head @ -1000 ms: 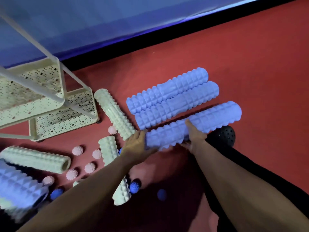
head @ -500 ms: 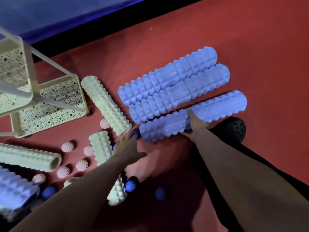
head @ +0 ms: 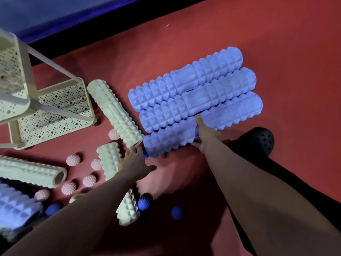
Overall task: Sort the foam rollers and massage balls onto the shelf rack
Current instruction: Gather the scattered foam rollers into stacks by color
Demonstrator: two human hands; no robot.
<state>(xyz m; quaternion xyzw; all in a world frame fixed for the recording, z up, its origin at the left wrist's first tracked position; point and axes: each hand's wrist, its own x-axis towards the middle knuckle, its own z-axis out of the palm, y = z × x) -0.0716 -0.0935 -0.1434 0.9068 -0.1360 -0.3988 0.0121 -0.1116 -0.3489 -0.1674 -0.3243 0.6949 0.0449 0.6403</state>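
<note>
Three purple foam rollers side by side on the red floor [head: 276, 43], right of centre, slanting from near-left to far-right, flanks touching. Nearest purple roller [head: 230, 115] held at mid-length by the right hand [head: 205, 134]: forefinger laid up over the top, thumb out to the right along the near flank, remaining fingers [head: 196, 144] tucked under the near edge. Middle purple roller [head: 199, 103] and far purple roller [head: 186, 81] just beyond, untouched by either hand.

Left hand [head: 133, 162] at that roller's near-left end, fingers loosely spread, thumb pointing right, nothing gripped; fingertips close to the roller's end and to a small blue ball [head: 145, 154] half hidden there; contact not clear.

Left of the purple group, a long cream roller [head: 115, 112] lying near-to-far, its near end just beside the held roller's end. Short cream roller [head: 109, 158] nearer, partly under the left forearm, and another cream piece [head: 129, 209] below the arm. Hollow cream roller [head: 31, 172] at far left, lying crosswise, with a further purple roller [head: 16, 207] near the left edge.

Pink spiky balls [head: 73, 160] scattered among the cream rollers; blue spiky ball [head: 144, 203] and smooth blue ball [head: 176, 212] near, between the forearms. Cream perforated shelf rack [head: 55, 115] at upper left, standing on the floor. Black perforated shoe [head: 262, 141] right of the right hand.
</note>
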